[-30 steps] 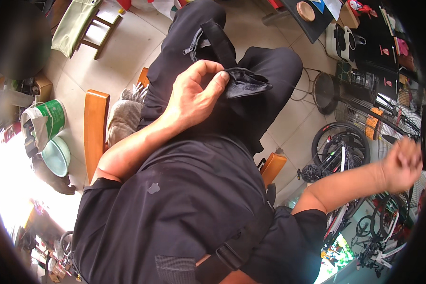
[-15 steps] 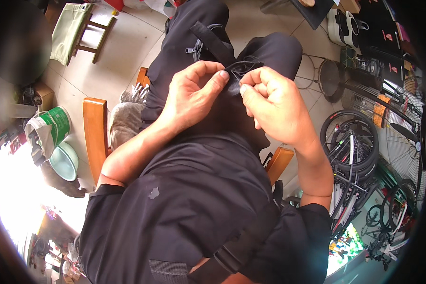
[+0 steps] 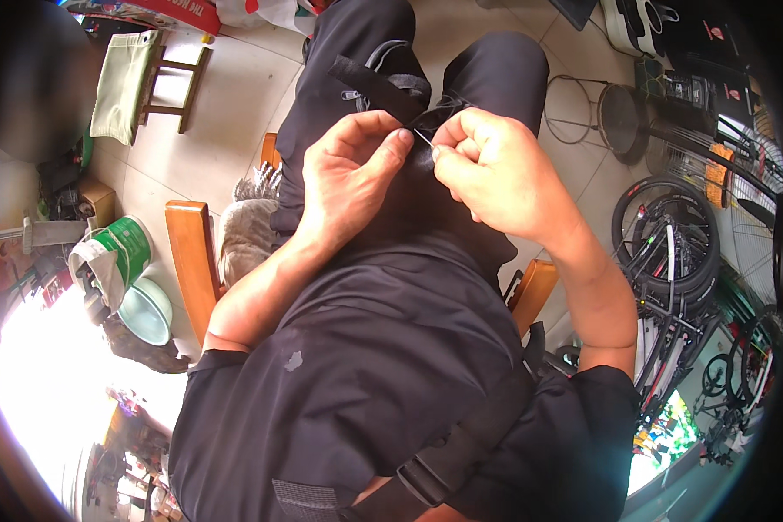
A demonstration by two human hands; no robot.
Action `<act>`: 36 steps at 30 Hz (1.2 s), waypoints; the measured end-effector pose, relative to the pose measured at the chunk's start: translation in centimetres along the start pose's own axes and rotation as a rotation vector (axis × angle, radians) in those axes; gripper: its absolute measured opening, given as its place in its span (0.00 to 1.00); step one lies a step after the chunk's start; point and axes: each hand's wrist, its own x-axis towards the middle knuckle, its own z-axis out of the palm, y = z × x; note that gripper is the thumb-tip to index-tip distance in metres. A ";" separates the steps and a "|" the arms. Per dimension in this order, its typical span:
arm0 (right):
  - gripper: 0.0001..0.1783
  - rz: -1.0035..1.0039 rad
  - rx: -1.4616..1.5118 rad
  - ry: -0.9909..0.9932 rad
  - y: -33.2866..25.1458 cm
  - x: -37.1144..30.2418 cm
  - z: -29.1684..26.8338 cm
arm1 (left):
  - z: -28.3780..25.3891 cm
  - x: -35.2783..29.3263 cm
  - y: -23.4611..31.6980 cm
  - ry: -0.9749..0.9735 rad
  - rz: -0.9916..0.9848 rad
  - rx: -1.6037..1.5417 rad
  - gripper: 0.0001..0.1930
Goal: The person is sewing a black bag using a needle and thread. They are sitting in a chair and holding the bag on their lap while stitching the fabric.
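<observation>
A black fabric piece with a wide strap (image 3: 370,84) and a silver zipper pull (image 3: 350,96) lies across my thighs. My left hand (image 3: 348,174) is closed in a pinch between thumb and forefinger on the edge of this black cloth. Opposite it, my right hand (image 3: 500,174) pinches a thin, shiny needle (image 3: 423,137), whose other end reaches toward the left fingertips. Dark, thread-like loops show just beyond the fingers. Whether the needle's tip is inside the cloth cannot be made out.
Wooden chair arms flank me, the left one (image 3: 193,261) and the right one (image 3: 533,291). A folding stool (image 3: 126,87), a green-and-white bucket (image 3: 126,248) and a pale basin (image 3: 146,311) are at left. At right are a folded bicycle (image 3: 670,252) and a round black stool (image 3: 622,122).
My right hand has shifted slightly left, nearer the left fingertips, and the needle now shows clearly between them. Both hands keep their pinch. The whole view has shifted a little.
</observation>
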 end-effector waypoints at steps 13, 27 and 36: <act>0.12 -0.051 -0.073 0.004 -0.1 0.3 0.2 | 0.0 -0.1 -0.4 0.001 0.083 0.012 0.07; 0.09 -0.609 -0.500 0.125 2.7 1.0 2.1 | -0.4 -0.3 -0.8 -0.018 0.383 0.437 0.06; 0.09 -0.631 -0.518 0.096 3.0 1.8 2.0 | -0.5 -0.9 -1.1 -0.027 0.343 0.404 0.06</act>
